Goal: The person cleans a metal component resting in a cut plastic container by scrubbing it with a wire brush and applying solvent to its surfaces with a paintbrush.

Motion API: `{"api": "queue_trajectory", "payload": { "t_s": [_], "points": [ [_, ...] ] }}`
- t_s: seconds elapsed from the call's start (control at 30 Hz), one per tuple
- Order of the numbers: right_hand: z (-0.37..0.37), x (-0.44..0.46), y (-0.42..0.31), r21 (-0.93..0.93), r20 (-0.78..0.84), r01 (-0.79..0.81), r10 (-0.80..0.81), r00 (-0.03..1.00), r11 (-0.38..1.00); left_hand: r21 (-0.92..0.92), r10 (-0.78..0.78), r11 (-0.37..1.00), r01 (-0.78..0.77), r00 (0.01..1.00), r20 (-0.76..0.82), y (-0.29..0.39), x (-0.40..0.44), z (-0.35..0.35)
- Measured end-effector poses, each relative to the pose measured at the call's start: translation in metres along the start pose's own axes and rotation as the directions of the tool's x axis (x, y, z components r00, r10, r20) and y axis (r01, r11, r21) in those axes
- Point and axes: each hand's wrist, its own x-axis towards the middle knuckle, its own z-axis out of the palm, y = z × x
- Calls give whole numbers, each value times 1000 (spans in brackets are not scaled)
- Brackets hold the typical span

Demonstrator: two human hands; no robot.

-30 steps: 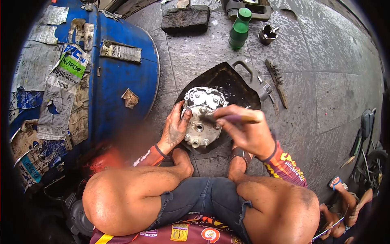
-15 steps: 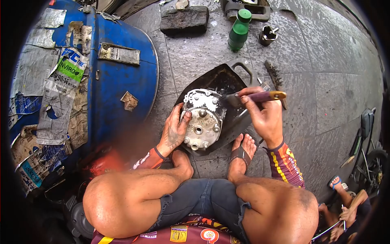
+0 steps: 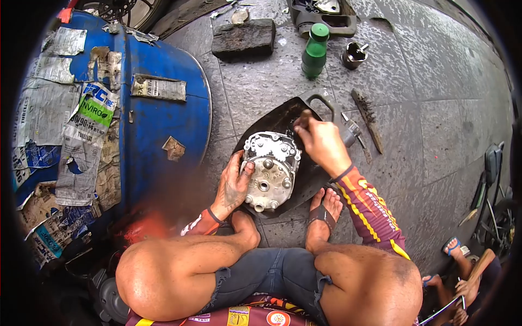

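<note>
A silver metal engine casing (image 3: 269, 187) with bolts and a central hole rests in a black cut-open plastic container (image 3: 255, 126). Gripping its left edge, my left hand (image 3: 232, 185) has the thumb on top and the fingers down the side. My right hand (image 3: 321, 142) is over the far right part of the container, just beyond the casing, fingers curled together and slightly blurred. The paintbrush it held earlier is almost entirely hidden; only a blurred brownish end (image 3: 305, 116) shows at the fingertips.
A blue drum (image 3: 168, 125) with torn labels stands at left. Ahead are a dark block (image 3: 243, 39), a green bottle (image 3: 315, 51) and a metal cup (image 3: 354, 56). A worn bristle brush (image 3: 367, 120) lies at right. Another person's hands (image 3: 463, 288) hold a rod at lower right.
My right hand has moved up and left, turning so that the paintbrush's purple handle is out of sight. The casing appears slightly lower in view, with my left hand still on it.
</note>
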Motion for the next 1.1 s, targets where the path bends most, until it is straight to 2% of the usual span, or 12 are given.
{"api": "queue_trajectory", "payload": {
  "t_s": [0.07, 0.2, 0.27, 0.33, 0.37, 0.47, 0.6, 0.67, 0.73, 0.87, 1.03, 1.1],
  "points": [
    [-23, 7, -15, 228, -102, -17, 41, 994, 973, 23, 14, 1000, -14, 1000, -13, -7, 1, 2],
    [-22, 29, -41, 558, 11, 136, -171, 985, 819, 22, 21, 1000, -21, 1000, -2, -9, 3, 3],
    [-7, 35, -39, 400, 45, 218, -257, 965, 890, 25, 27, 999, -27, 1000, -16, -4, 3, 2],
    [-34, 41, -36, 227, 300, 113, -180, 937, 967, 76, 53, 996, -50, 998, -36, -6, 0, 2],
    [-38, 41, -33, 296, 263, 162, -243, 934, 941, 59, 63, 996, -62, 998, -21, -5, -1, 2],
    [-53, 47, -52, 43, 360, 171, -174, 917, 984, 40, 65, 997, -65, 998, -18, 2, 3, 2],
    [-28, 51, -45, 301, 178, 233, -294, 939, 925, 13, 25, 1000, -25, 1000, 8, 3, 7, 3],
    [-52, 52, -43, 85, 318, 141, -161, 934, 986, 7, 52, 999, -52, 999, 1, 1, 5, 2],
    [-63, 47, -38, -8, 262, 113, -107, 959, 994, -4, 47, 999, -47, 999, 0, 0, 6, 2],
    [-42, 29, -44, 421, 90, 101, -153, 984, 901, -28, 28, 999, -28, 999, 25, -3, 7, 4],
    [-57, 26, -22, 147, 63, -33, 24, 998, 989, 2, 60, 998, -60, 998, 6, -1, 6, 1],
    [-54, 25, -25, 188, -40, -13, 21, 999, 982, -32, 53, 998, -52, 998, 30, -3, 6, 1]
  ]
}}
